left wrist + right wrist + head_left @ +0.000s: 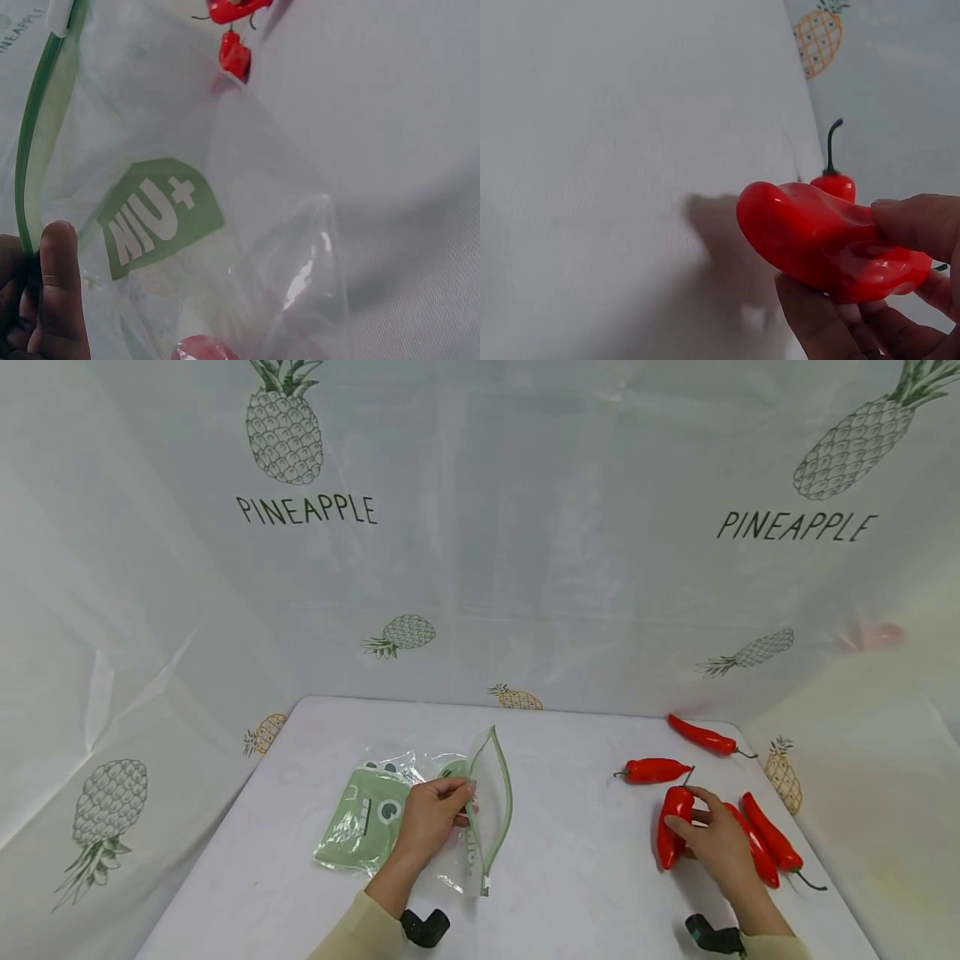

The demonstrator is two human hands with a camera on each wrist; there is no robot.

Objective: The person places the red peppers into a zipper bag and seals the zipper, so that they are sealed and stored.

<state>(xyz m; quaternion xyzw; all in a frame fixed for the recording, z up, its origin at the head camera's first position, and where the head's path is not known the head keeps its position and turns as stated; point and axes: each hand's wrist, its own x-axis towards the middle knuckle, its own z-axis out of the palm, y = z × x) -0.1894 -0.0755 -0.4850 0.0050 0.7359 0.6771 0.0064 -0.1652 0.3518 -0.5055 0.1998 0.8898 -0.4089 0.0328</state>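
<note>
My left hand (429, 820) pinches the green-edged mouth of a clear zip bag (499, 843), its white slider at the lower end of the opening. The mouth gapes a little to the right. A green cartoon print with an eye and teeth (366, 820) lies left of the hand. Through the plastic in the left wrist view, a green "NIU+" label (161, 214) shows, with a red rounded shape (204, 349) below it; whether that is inside the bag I cannot tell. My right hand (722, 847) grips a glossy red chili pepper (676, 828), tilted, between thumb and fingers.
Behind the right hand lies one red pepper (652, 770), with another (705, 737) near the table's back right corner. Two more peppers (772, 835) rest side by side right of that hand. A pineapple-printed sheet (525, 568) hangs around the white table (570, 860).
</note>
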